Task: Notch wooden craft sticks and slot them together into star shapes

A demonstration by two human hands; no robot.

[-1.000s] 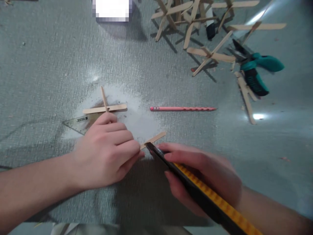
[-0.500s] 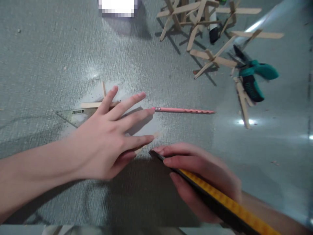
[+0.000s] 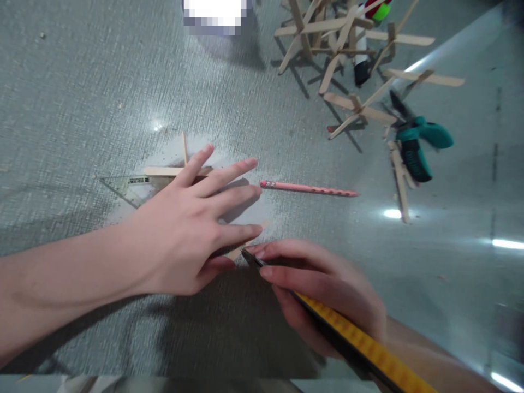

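My left hand (image 3: 192, 224) lies spread over wooden sticks, its fingers apart; one stick (image 3: 166, 171) shows above the knuckles and another (image 3: 237, 251) near the thumb and index finger. Beside the wrist, a clear triangular ruler (image 3: 123, 188) is partly covered. My right hand (image 3: 319, 289) is closed around a long yellow and black tool (image 3: 360, 338), whose dark tip points at the stick by my left index finger. Whether the tip touches the wood cannot be told. A pink pencil (image 3: 309, 189) lies just right of my left fingertips.
Crossed wooden stick pieces (image 3: 339, 49) stand at the top right, with a black-capped marker (image 3: 361, 71) among them. Teal and black pliers (image 3: 415, 136) lie beside loose sticks (image 3: 400, 183). A blurred bright object (image 3: 215, 13) is at the top.
The tool tip in my right hand has moved left, closer to the stick under my left hand. My left hand stays spread. The camera view has shifted slightly.
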